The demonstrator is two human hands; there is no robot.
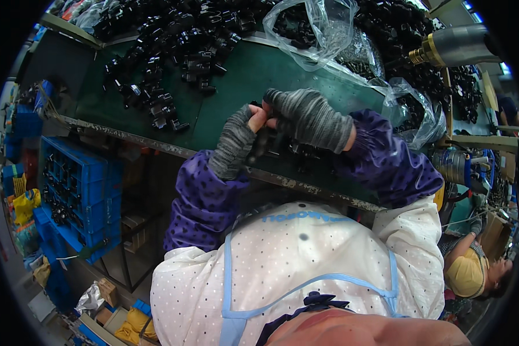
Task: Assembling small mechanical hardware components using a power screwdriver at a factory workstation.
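Observation:
My left hand (236,140) and my right hand (310,117), both in grey knitted fingerless gloves, meet above the near part of the green worktop (225,115). Their bare fingertips are pinched together and almost touch. A dark bit shows between them, but the fingers hide most of it, so I cannot tell its kind. Just below my hands lie several small black parts (305,151), partly in shadow and covered by my right hand and sleeve. A loose group of glossy black molded parts (161,106) spreads over the worktop to the left of my hands.
A large heap of black parts (179,29) covers the far side. Clear plastic bags (311,34) lie behind my right hand. A metal-bodied tool (452,46) juts in at far right. Blue crates (86,190) of black parts stand left; another person (470,271) is at right.

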